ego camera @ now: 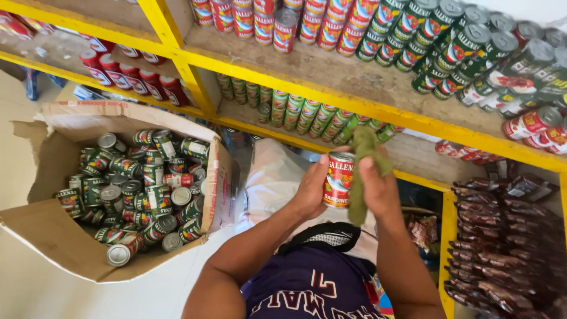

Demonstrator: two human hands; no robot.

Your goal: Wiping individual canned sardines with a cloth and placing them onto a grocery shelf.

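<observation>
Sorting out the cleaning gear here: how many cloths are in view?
1. The green cloth hangs from the right hand, pressed against the red can that the left hand holds. Others may be hidden.

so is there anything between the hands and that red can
Nothing visible. The left hand grips the red can directly. The right hand holds a green cloth against its side, so only the cloth lies between that hand and the can.
</observation>
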